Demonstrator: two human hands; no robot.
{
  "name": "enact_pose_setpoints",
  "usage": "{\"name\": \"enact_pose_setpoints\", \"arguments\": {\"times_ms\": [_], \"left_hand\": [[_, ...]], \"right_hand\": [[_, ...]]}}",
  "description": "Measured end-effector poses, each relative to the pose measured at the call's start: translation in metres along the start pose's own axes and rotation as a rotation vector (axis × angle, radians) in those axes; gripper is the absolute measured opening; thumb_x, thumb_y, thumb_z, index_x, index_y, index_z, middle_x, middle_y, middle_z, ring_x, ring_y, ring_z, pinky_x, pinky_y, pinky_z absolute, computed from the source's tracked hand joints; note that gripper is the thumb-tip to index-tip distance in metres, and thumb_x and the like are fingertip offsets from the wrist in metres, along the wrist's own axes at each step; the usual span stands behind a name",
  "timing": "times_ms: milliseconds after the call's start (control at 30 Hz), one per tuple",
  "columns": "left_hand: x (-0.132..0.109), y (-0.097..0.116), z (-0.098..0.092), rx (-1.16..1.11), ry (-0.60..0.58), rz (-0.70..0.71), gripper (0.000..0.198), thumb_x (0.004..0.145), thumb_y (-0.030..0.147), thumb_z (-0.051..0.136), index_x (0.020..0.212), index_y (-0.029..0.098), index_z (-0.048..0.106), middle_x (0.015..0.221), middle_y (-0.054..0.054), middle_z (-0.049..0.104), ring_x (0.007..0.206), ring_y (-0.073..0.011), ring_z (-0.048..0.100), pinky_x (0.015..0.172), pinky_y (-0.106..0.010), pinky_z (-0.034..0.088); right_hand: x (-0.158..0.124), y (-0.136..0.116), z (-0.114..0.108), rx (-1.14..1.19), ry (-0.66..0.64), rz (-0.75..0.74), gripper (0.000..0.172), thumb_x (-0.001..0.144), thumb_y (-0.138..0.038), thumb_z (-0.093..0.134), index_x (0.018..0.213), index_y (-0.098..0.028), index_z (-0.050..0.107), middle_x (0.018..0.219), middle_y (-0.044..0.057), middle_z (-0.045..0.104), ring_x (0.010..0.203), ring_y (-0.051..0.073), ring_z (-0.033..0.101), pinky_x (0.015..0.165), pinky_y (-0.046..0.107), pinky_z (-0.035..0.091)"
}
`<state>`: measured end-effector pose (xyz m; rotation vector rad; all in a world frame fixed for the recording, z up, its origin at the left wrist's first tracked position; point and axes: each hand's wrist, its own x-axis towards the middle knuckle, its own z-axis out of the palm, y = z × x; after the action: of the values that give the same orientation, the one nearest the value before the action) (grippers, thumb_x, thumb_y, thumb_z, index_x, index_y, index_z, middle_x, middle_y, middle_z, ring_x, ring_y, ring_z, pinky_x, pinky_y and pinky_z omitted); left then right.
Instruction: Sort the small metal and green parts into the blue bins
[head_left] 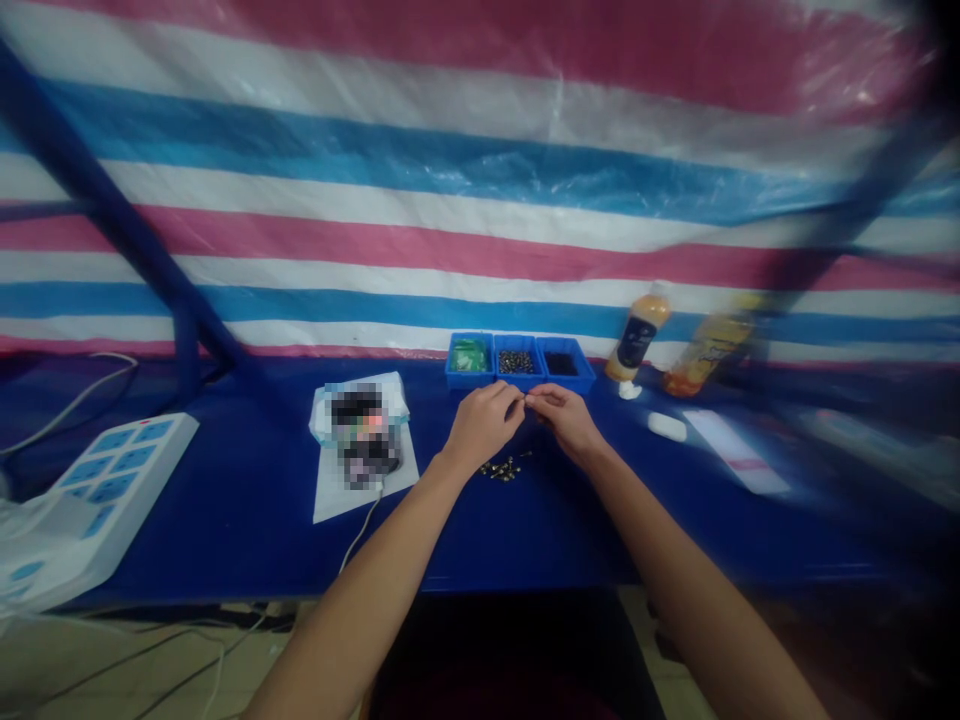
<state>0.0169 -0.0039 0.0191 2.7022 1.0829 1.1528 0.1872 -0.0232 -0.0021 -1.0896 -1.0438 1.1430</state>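
Note:
My left hand (487, 420) and my right hand (564, 416) meet fingertip to fingertip above the blue table. Both are pinched closed, and whatever lies between the fingers is too small to make out. Just behind them stand three blue bins: the left bin (470, 381) has something green in it, the middle bin (519, 380) small metallic pieces, the right bin (573, 383) dark small pieces. On the table below my hands lies a loose pile of small metal parts (502, 469), brass and dark in colour.
A pixelated item on white paper (328, 490), with a white cable, lies left. Farther left is a power strip (142, 470). To the right are two bottles (637, 335), a crumpled tissue (629, 391), a white case (667, 427) and a phone-like slab (735, 452). Striped sheeting (390, 250) hangs behind.

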Motion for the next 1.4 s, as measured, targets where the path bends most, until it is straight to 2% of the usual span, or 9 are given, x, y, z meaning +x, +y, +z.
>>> {"name": "enact_pose_setpoints", "arguments": {"times_ms": [200,267,367,667,867,1200,1300,1400], "left_hand": [[-0.0001,0.0026,0.0027,0.018,0.075,-0.06,0.02,0.096,0.029,0.048,0.087,0.019,0.064,0.086,-0.005,0.066,0.08,-0.0169,0.061,0.075,-0.03,0.046],[0.0001,0.0023,0.0027,0.014,0.081,-0.064,0.018,0.095,0.029,0.05,0.089,0.02,0.064,0.089,-0.005,0.067,0.082,-0.0172,0.062,0.075,-0.03,0.046],[-0.0003,0.0015,0.003,0.012,0.08,-0.062,0.016,0.094,0.027,0.051,0.091,0.02,0.065,0.091,-0.005,0.068,0.081,-0.0172,0.062,0.076,-0.031,0.047],[-0.0008,0.0004,0.0044,-0.027,0.066,-0.074,0.015,0.094,0.028,0.052,0.093,0.02,0.064,0.093,-0.005,0.067,0.085,-0.0177,0.063,0.077,-0.03,0.047],[-0.0017,0.006,0.0024,-0.035,0.018,-0.078,0.014,0.092,0.025,0.052,0.098,0.021,0.064,0.09,-0.004,0.066,0.078,-0.0161,0.062,0.069,-0.028,0.047],[-0.0014,0.008,0.002,-0.112,0.008,-0.091,0.021,0.09,0.025,0.053,0.108,0.022,0.063,0.091,-0.003,0.067,0.081,-0.0163,0.063,0.071,-0.029,0.049],[-0.0017,0.0085,0.0029,-0.14,0.008,-0.107,0.021,0.089,0.024,0.054,0.108,0.023,0.063,0.089,-0.002,0.067,0.08,-0.0161,0.063,0.072,-0.029,0.049],[-0.0015,0.0082,0.0023,-0.169,0.039,-0.131,0.016,0.089,0.025,0.055,0.101,0.023,0.065,0.089,-0.002,0.067,0.08,-0.0157,0.063,0.072,-0.029,0.049]], "right_hand": [[-0.0026,-0.003,0.0038,-0.085,-0.043,0.014,0.037,0.072,-0.055,0.075,0.072,-0.018,0.067,0.066,-0.001,0.059,0.061,0.011,0.05,0.059,0.025,0.037],[-0.0026,-0.0023,0.0045,-0.094,-0.064,0.009,0.036,0.074,-0.054,0.073,0.075,-0.018,0.069,0.066,-0.001,0.058,0.062,0.011,0.05,0.059,0.025,0.037],[-0.0021,-0.0009,0.0046,-0.096,-0.066,0.003,0.035,0.073,-0.054,0.074,0.081,-0.019,0.07,0.067,-0.001,0.059,0.062,0.012,0.051,0.059,0.025,0.038],[-0.0017,0.0002,0.003,-0.054,-0.083,0.012,0.037,0.073,-0.054,0.074,0.083,-0.019,0.069,0.068,-0.001,0.058,0.063,0.011,0.05,0.059,0.025,0.038],[-0.0017,-0.0003,0.002,-0.046,-0.048,0.011,0.038,0.071,-0.053,0.076,0.084,-0.019,0.069,0.068,-0.001,0.06,0.06,0.011,0.049,0.058,0.025,0.037],[-0.0004,-0.0009,-0.001,0.049,0.004,0.019,0.039,0.065,-0.046,0.082,0.092,-0.021,0.071,0.084,0.002,0.069,0.061,0.01,0.05,0.059,0.026,0.039],[0.0015,0.0005,-0.0028,0.011,0.02,-0.001,0.038,0.067,-0.05,0.08,0.089,-0.021,0.071,0.082,0.002,0.068,0.06,0.011,0.05,0.058,0.026,0.039],[0.0035,0.0018,-0.0031,-0.028,0.039,-0.018,0.038,0.072,-0.057,0.074,0.076,-0.02,0.067,0.073,0.002,0.064,0.059,0.012,0.049,0.056,0.027,0.037]]}}
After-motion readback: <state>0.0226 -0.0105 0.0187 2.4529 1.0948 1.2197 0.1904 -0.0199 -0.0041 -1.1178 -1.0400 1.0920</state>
